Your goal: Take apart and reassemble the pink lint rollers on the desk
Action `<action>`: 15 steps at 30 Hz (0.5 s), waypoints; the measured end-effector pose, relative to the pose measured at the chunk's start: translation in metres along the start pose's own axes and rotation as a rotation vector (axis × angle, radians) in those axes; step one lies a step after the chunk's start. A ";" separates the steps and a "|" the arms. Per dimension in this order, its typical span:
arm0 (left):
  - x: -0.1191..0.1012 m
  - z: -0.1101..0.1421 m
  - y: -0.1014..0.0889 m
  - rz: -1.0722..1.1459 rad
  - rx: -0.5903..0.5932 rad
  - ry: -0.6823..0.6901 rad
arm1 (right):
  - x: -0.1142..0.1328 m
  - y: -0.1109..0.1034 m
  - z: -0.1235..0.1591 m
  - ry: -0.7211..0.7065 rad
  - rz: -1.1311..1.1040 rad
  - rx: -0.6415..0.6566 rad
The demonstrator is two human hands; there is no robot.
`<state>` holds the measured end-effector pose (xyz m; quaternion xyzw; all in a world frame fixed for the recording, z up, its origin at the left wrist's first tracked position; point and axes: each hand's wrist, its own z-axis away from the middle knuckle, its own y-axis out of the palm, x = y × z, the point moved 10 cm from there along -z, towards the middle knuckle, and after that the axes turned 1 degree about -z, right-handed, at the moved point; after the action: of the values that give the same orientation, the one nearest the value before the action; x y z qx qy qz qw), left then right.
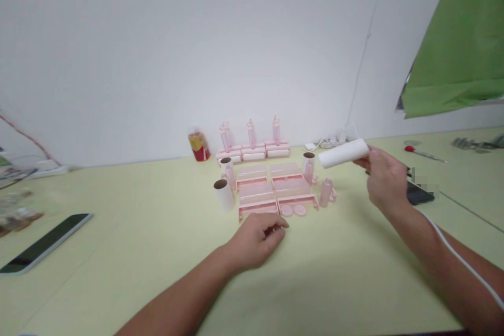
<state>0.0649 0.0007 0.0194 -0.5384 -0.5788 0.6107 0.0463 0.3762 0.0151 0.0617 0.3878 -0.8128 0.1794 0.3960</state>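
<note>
Workbench-like table (157, 241) with pink parts (255, 189) suggests a workshop.

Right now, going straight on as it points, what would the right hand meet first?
The white roll in the right hand would probably meet the rightmost upright roll first, though depth is unclear; it may pass above.

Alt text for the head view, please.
Right hand holds a white roll above a pale yellow table; the left hand is near pink plastic parts, with upright white rolls beside them. Green cloth hangs at right.
</note>
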 end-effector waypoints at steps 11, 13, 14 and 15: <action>0.010 0.004 -0.029 0.344 -0.315 -0.026 | 0.032 0.129 0.161 0.721 -0.648 0.948; 0.010 0.008 -0.038 0.361 -0.368 -0.016 | 0.039 0.129 0.162 0.564 -0.534 1.052; 0.011 0.009 -0.041 0.379 -0.373 -0.020 | 0.043 0.126 0.156 0.431 -0.429 1.074; 0.012 0.010 -0.042 0.405 -0.371 -0.020 | 0.046 0.123 0.149 0.285 -0.298 1.073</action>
<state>0.0290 0.0160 0.0418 -0.6363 -0.5618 0.4965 -0.1818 0.1886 -0.0180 0.0069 0.6168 -0.4831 0.5594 0.2705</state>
